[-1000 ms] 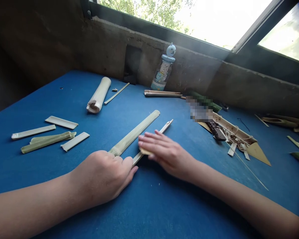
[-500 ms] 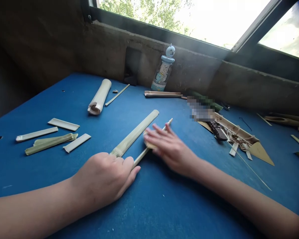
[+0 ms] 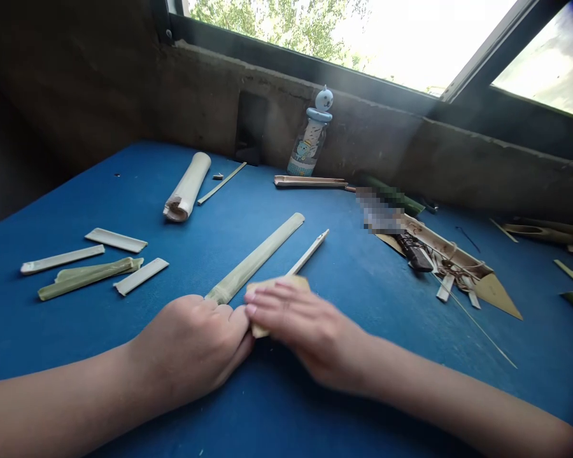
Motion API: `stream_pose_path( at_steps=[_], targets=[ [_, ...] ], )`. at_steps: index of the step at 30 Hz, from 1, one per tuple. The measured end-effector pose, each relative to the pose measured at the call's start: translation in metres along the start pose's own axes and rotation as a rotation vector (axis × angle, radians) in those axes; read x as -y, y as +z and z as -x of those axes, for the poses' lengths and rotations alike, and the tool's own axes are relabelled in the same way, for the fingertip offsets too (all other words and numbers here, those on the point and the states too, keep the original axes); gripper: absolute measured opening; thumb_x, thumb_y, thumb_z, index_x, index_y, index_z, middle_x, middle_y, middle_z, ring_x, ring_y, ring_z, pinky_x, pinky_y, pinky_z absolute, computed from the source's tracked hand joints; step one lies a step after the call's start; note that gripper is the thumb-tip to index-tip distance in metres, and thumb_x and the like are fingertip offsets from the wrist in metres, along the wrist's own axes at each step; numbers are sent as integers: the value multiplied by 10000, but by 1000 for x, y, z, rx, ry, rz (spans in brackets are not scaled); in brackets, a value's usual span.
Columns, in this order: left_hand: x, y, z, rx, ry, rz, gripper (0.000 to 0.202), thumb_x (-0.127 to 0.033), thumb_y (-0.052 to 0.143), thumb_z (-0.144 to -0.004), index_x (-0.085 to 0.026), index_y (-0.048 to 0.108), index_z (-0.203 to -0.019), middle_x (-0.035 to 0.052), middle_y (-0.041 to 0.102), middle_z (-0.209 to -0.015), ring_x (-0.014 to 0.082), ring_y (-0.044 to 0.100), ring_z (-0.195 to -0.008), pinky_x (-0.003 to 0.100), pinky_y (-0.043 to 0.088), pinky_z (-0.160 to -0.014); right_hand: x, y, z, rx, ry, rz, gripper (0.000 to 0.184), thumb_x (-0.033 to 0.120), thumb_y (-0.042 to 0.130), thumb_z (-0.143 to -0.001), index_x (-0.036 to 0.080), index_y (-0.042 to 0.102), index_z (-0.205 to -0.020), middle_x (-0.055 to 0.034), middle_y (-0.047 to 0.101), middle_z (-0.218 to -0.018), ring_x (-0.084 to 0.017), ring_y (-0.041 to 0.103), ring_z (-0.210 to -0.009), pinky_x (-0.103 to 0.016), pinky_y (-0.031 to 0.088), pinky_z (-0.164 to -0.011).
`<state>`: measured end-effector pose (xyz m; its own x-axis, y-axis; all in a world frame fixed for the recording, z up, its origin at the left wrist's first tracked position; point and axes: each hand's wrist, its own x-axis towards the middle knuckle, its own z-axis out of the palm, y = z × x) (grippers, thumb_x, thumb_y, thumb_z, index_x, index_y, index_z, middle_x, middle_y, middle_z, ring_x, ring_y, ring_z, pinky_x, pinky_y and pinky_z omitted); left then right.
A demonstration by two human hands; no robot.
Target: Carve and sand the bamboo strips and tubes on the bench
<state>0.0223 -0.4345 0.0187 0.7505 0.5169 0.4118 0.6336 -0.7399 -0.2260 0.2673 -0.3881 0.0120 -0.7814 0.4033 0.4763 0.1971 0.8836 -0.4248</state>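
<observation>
- Steady stick [image 3: 309, 252], on the surface [image 3: 286, 413] beside strip [image 3: 258, 257], with left hand [image 3: 203, 337] curled tight over near ends.
- Press paper [image 3: 302, 281] onto stick with flat-fingered right hand [image 3: 310, 321]; cannot tell any thumb grip.
- Rub lengthwise, short of left hand.

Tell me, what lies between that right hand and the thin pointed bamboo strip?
In the head view, a tan sheet shows there: the right hand covers much of it, and it lies over the thin bamboo strip.

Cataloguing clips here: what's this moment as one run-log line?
left hand: closed over near end of wide bamboo strip | right hand: fingers over tan sheet | narrow strip: partly covered by tan sheet
</observation>
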Motion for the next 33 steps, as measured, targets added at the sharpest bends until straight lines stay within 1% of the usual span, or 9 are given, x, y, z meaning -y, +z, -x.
stream_pose_path(
  at_steps=[4, 7, 9, 11, 15, 18, 24, 29, 33],
  targets=[
    [1, 0, 0, 9, -17, 5, 409, -216, 386, -1092, -246, 560, -723, 5, 599, -564, 227, 592, -418, 391, 410, -407, -13, -1, 2, -41, -30, 102, 410, 28, 453, -1055, 84, 690, -1384, -185, 752, -1404, -244, 662, -1409, -418, 509, -1240],
    [-1, 0, 0, 55, -58, 33, 399, -258, 384, -1104, -243, 575, -753, 5, 605, -571, 232, 601, -420, 387, 414, -402, -51, -17, 6, -154, 180, 248, 400, 62, 448, -1050, 140, 756, -1292, -184, 808, -1273, -312, 756, -1253, -532, 585, -1135],
    [-2, 0, 1, 61, -70, 40, 399, -251, 378, -1104, -242, 573, -756, 3, 607, -572, 225, 599, -417, 380, 405, -398, -59, -23, 6, -198, 286, 247, 370, 92, 463, -1061, 152, 759, -1275, -182, 810, -1255, -318, 771, -1214, -530, 620, -1079],
    [-2, 0, 1, 46, -71, 25, 403, -253, 390, -1102, -243, 559, -736, 6, 597, -561, 227, 591, -414, 385, 393, -398, -43, -20, 4, -190, 265, 116, 342, 99, 477, -1076, 164, 739, -1286, -164, 800, -1288, -273, 757, -1248, -454, 634, -1074],
    [0, 1, 1, -2, -5, 24, 429, -158, 339, -1079, -248, 556, -721, 10, 613, -574, 224, 593, -434, 401, 388, -418, 7, -2, -1, -39, 21, -157, 383, 77, 458, -1089, 165, 656, -1405, -158, 754, -1409, -207, 659, -1409, -400, 533, -1216],
    [1, 1, 1, -4, 0, 27, 424, -149, 346, -1075, -243, 565, -725, 12, 620, -575, 219, 588, -429, 398, 385, -420, 4, -1, -1, 5, -47, -71, 426, 74, 438, -1097, 153, 626, -1471, -167, 709, -1477, -205, 591, -1482, -422, 490, -1260],
    [1, 1, 0, 46, -55, 51, 406, -220, 353, -1098, -237, 586, -766, 7, 613, -571, 224, 592, -420, 384, 392, -419, -57, -15, 10, -90, 256, 199, 455, 261, 446, -1143, 242, 596, -1572, -127, 561, -1624, -262, 467, -1562, -552, 383, -1319],
    [1, 5, 3, 38, -75, 63, 416, -235, 338, -1102, -245, 558, -749, 9, 601, -563, 230, 572, -405, 384, 347, -425, -70, -18, 11, -82, 425, 258, 521, 411, 433, -1150, 231, 526, -1631, -138, 393, -1722, -299, 291, -1642, -619, 232, -1351],
    [1, 11, 7, 46, -80, 58, 400, -250, 335, -1105, -250, 533, -758, 6, 592, -559, 227, 546, -400, 383, 314, -450, -73, -24, 7, -68, 476, 225, 548, 452, 404, -1149, 193, 558, -1606, -145, 415, -1708, -312, 296, -1637, -615, 242, -1350]
  ],
)
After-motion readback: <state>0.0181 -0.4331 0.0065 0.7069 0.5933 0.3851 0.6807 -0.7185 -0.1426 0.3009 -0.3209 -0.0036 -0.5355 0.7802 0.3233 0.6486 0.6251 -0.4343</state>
